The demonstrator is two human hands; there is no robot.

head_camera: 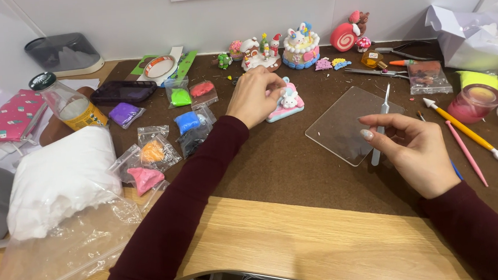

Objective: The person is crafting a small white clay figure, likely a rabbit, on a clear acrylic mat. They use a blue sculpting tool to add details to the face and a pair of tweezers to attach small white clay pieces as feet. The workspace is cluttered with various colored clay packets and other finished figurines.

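From above, the left hand [255, 95] is curling its fingers onto a small soft clay figurine, a white bunny on a pink slab base [285, 104], sitting on the brown felt mat [274, 161]. The right hand [417, 150] is pinching a slim metal-tipped white sculpting tool [381, 125] over a clear square acrylic sheet [345, 125].

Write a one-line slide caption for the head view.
Left hand touches a small clay bunny model while the right hand holds a thin sculpting tool over a clear plastic sheet.
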